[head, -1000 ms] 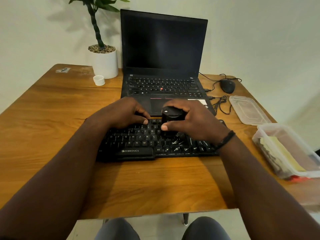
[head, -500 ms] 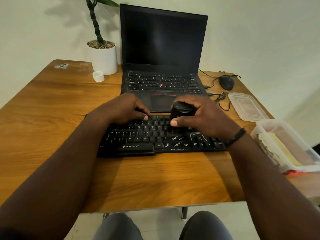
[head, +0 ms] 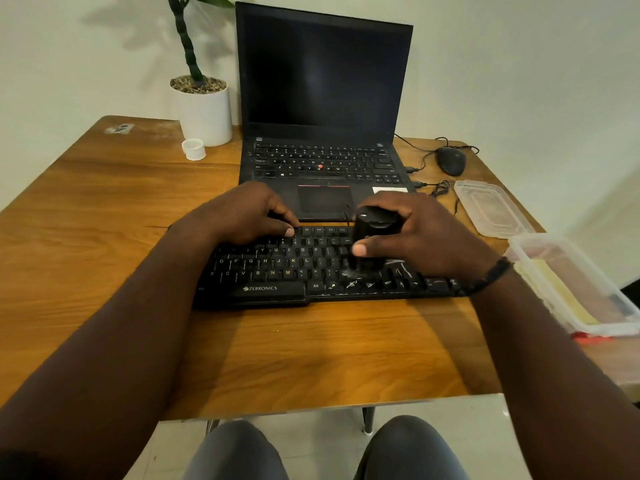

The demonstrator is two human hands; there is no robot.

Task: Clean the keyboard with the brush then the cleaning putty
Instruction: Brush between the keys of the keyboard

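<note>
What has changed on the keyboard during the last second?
The right hand, gripping the brush, has slid it rightward along the keyboard. The left hand stays resting on the keys, fingers curled; the laptop has not moved.

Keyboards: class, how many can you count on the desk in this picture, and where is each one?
2. One separate black keyboard lies near the front of the desk, under both hands. The other is built into the open laptop behind it. No others show.

The right hand (head: 426, 237) is gripping a black brush (head: 372, 233) upright on the black keyboard (head: 311, 268), while the left hand (head: 242, 213) is resting curled on its upper-left keys, on the wooden surface (head: 104, 209).
</note>
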